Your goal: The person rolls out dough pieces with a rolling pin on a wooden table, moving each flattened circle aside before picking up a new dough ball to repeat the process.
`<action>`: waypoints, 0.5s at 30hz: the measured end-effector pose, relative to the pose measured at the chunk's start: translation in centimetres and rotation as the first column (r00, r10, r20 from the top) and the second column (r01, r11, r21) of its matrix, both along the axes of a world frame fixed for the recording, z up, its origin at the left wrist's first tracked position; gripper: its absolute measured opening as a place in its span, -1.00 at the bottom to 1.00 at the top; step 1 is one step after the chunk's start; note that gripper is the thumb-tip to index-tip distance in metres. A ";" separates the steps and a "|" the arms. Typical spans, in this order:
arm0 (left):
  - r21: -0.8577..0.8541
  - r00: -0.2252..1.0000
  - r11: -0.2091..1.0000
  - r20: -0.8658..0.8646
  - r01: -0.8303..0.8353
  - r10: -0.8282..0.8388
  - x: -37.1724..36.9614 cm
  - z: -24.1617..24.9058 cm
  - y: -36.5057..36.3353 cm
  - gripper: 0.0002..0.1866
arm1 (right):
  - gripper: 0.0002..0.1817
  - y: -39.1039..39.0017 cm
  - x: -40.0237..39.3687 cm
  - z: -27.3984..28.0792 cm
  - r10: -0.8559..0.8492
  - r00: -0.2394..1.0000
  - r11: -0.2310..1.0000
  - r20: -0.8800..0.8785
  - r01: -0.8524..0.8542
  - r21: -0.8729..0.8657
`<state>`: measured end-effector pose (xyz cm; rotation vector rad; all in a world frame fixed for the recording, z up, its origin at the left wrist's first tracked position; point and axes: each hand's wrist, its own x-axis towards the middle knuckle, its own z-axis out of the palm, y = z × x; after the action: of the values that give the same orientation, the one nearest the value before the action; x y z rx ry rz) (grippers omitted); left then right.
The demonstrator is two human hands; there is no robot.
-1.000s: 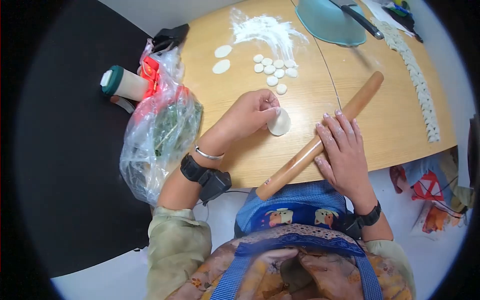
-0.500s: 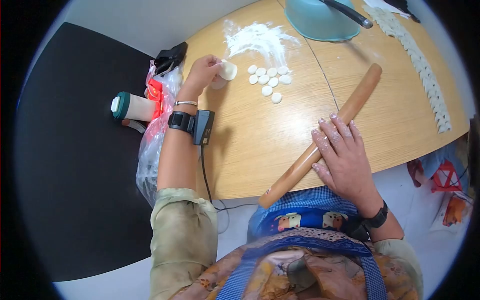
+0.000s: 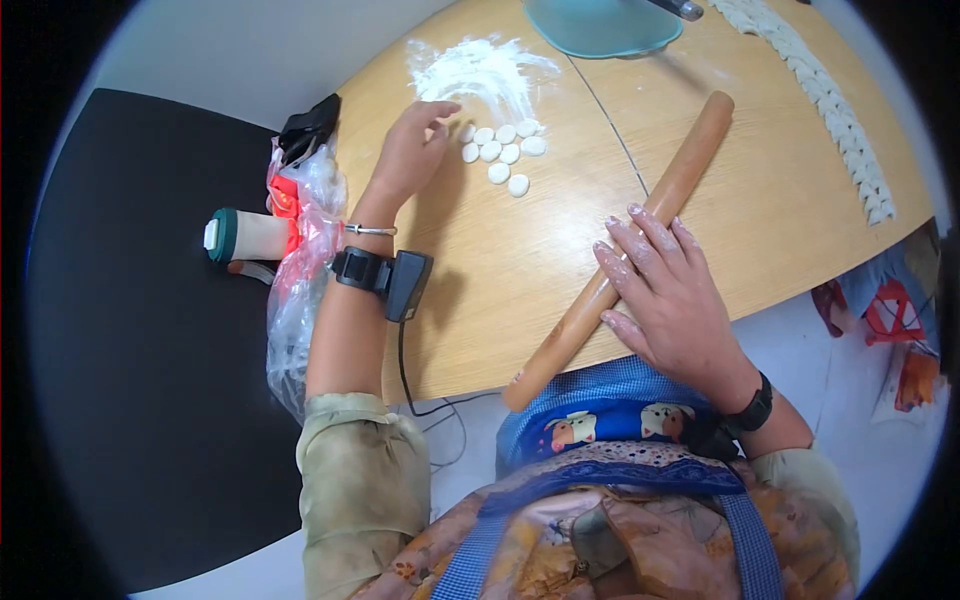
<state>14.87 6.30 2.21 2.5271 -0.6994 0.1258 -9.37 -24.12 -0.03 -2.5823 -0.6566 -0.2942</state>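
Observation:
My left hand (image 3: pixel 413 148) hovers at the left of the table, just left of several small round dough discs (image 3: pixel 490 151). Its fingers are apart, and nothing shows between them. My right hand (image 3: pixel 665 285), dusted with flour, lies with fingers spread over a long wooden rolling pin (image 3: pixel 690 155). The pin slants from the front edge toward the back right. White flour (image 3: pixel 470 72) is scattered behind the discs.
A wooden table (image 3: pixel 480 300) spans the view. At its back are a teal bowl (image 3: pixel 600 28) and, to the right, a braided dough-like strip (image 3: pixel 828 105). Plastic bags (image 3: pixel 300 290) and a green-lidded cup (image 3: pixel 250 238) lie at the left.
The thin dough round that my left hand held is out of sight, and its fingers have opened. The whole view has shifted somewhat; my right hand stays on the rolling pin.

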 end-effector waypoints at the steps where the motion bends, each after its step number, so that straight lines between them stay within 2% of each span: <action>1: 0.012 0.998 0.998 -0.026 0.062 -0.061 -0.2 0.0 -0.6 -0.69 | -0.33 0.0 0.0 0.1 0.005 1.000 1.000 0.002 -0.005 -0.006; 2: 0.008 0.997 0.998 -0.029 0.068 -0.068 -0.4 0.0 -1.1 -0.69 | -0.33 -0.1 0.0 0.1 0.010 1.000 1.000 0.004 -0.010 -0.011; 4: 0.139 0.984 0.977 0.051 0.161 -0.169 -0.1 -0.4 -1.6 -0.67 | -0.32 -0.1 0.0 -0.1 0.006 1.000 1.000 0.005 -0.006 -0.010; 5: 0.137 0.984 0.977 0.049 0.165 -0.173 -0.2 -0.5 -1.6 -0.67 | -0.32 -0.1 -0.1 -0.1 0.008 1.000 1.000 0.011 -0.008 -0.006; 11: 0.217 0.999 0.975 0.009 0.044 -0.047 -2.3 0.2 -1.2 -0.70 | -0.31 -0.1 -0.1 -0.3 0.004 1.000 1.000 0.014 -0.004 -0.024; 14: 0.165 0.995 0.986 -0.098 -0.014 0.030 -4.2 0.5 -1.4 -0.65 | -0.32 0.0 0.0 -0.4 -0.001 1.000 0.999 0.015 0.002 -0.042; 15: 0.127 0.993 0.991 -0.110 -0.033 0.047 -4.8 0.4 -1.6 -0.56 | -0.32 0.0 0.0 -0.4 -0.002 1.000 0.999 0.012 0.002 -0.043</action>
<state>10.02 4.69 2.60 2.6443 -0.6296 -0.0486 -9.36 -24.12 -0.45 -2.6239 -0.6716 -0.3001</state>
